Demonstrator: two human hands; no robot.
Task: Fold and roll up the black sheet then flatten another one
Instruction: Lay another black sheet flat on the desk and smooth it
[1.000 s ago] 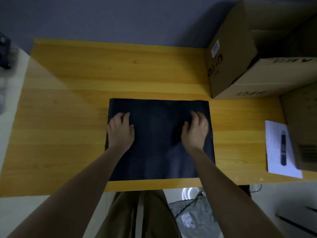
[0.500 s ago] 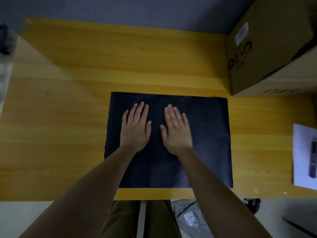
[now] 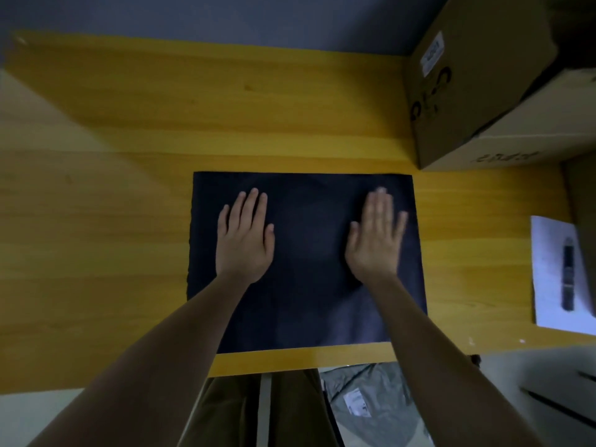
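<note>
A black sheet (image 3: 306, 259) lies flat on the yellow wooden table (image 3: 96, 237), near its front edge. My left hand (image 3: 244, 238) rests palm down on the sheet's left half, fingers straight and slightly apart. My right hand (image 3: 376, 237) presses palm down on the right half, close to the sheet's right edge, and looks a little blurred. Neither hand holds anything. My forearms cover part of the sheet's lower area.
Large cardboard boxes (image 3: 477, 91) stand at the table's back right corner. A white paper (image 3: 558, 275) with a dark pen-like object (image 3: 568, 279) lies at the right edge. Below the table's front edge are my trousers and a grey plastic bag (image 3: 371, 404).
Half a second ago both hands lay side by side at the sheet's middle. They have since slid apart, the left one leftward and the right one rightward, across the sheet.
</note>
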